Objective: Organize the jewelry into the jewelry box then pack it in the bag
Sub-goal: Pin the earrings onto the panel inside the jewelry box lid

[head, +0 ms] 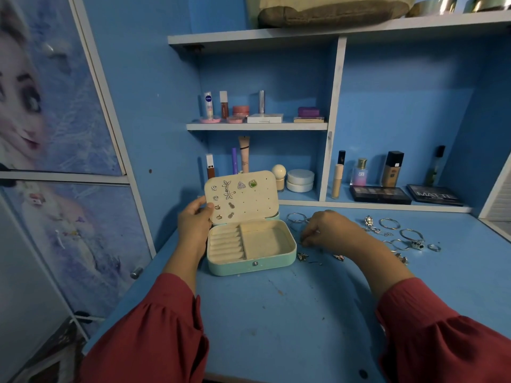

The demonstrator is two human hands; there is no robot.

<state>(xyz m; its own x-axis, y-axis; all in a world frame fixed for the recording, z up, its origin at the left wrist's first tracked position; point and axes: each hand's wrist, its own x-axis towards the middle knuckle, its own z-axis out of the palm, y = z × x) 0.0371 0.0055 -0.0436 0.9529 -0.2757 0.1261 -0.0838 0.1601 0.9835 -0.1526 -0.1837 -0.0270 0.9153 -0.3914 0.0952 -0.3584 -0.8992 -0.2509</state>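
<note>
The raised lid [243, 196] of the jewelry box [250, 248], near the desk's [276, 313] back edge, is being gripped by the left hand [195, 223]. Earrings [229, 189] are being carried on the lid. Something small, too small to identify, is being pinched by the right hand's [329, 230] curled fingers among loose rings [398, 236] scattered toward the right edge.

Home bedroom vanity, blue desk [276, 313], cosmetics shelves [257, 126], cartoon-printed wardrobe door [55, 106]
</note>
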